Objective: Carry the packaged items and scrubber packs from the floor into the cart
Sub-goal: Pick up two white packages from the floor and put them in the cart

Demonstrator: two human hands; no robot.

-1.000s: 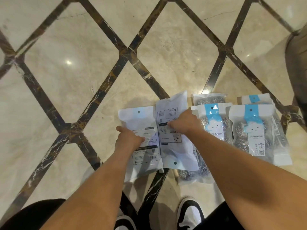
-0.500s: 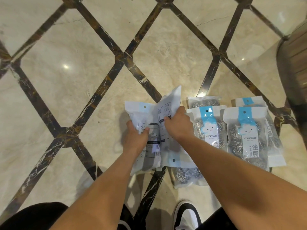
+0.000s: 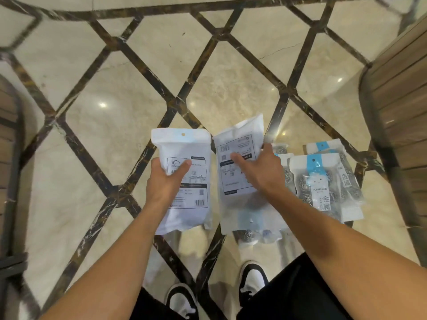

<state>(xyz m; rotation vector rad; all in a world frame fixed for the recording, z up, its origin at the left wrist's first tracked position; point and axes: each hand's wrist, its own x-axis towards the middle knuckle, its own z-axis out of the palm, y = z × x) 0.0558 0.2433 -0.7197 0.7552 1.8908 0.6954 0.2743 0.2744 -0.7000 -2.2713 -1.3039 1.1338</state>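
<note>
Item one: left hand [image 3: 165,181] is gripping a white pouch [image 3: 184,181], thumb lying across its printed face and fingers curling behind; the pouch is hanging clear of the floor [image 3: 115,93], at about 9 o'clock from the other pouch.

Item two: right hand [image 3: 261,172] is pinching a second pouch [image 3: 240,158], thumb on the label, fingers wrapping its right edge; this one is tilting slightly, its top corner pointing toward 1 o'clock.

Item three: scrubber packs [image 3: 321,185], blue-banded with steel coils showing through, are lying on the floor at 3 o'clock from the right hand; at least three are overlapping there, and one more scrubber pack [image 3: 248,235] is peeking out beneath the second pouch at 6 o'clock; exact count is hard to tell.

Item four: cart; none is plainly showing; wooden slatted shapes are sitting at the far 3 and 9 o'clock edges, and whether either belongs to it I cannot tell.

Progress, by my reckoning: early; two pouches are in hand and nothing is showing as delivered; the scrubber packs are waiting for later trips.
</note>
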